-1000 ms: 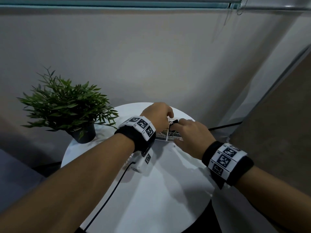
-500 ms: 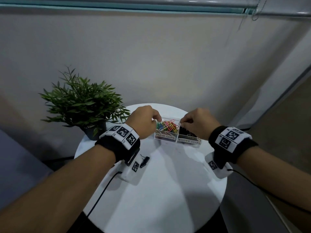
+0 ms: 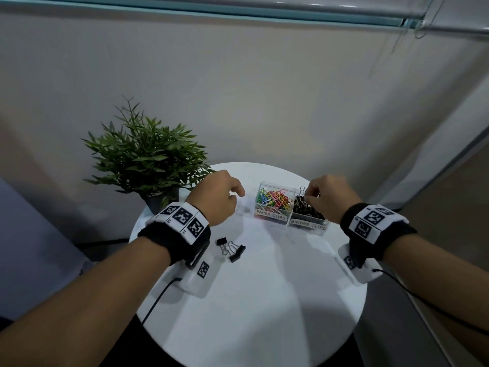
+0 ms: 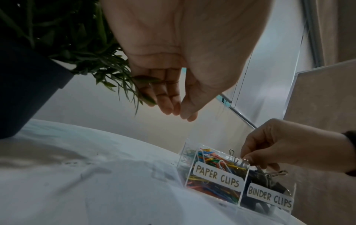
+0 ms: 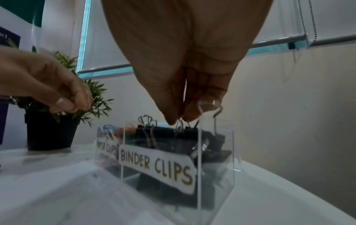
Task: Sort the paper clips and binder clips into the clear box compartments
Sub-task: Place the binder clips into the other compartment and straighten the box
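Note:
A clear two-part box [image 3: 276,184] stands at the back of the round white table [image 3: 264,300]. Its left compartment, labelled PAPER CLIPS, holds coloured paper clips [image 3: 274,198]; the right one, labelled BINDER CLIPS, holds black binder clips [image 3: 309,211]. My right hand [image 3: 307,198] hovers over the right compartment. In the right wrist view its thumb and forefinger [image 5: 179,121] pinch the wire handle of a binder clip [image 5: 189,131] at the top of the pile. My left hand [image 3: 238,193] hangs left of the box with relaxed fingers [image 4: 167,106], holding nothing. Two loose binder clips [image 3: 231,249] lie by my left wrist.
A potted green plant [image 3: 148,160] stands at the table's back left, close behind my left hand. A black cable [image 3: 158,300] runs off the front left edge. A wall rises just behind the table, and the table's edge is close on the right.
My left hand has drawn left, away from the paper clip compartment, with nothing in it. My right hand stays over the binder clip compartment. The head view has tilted down and left.

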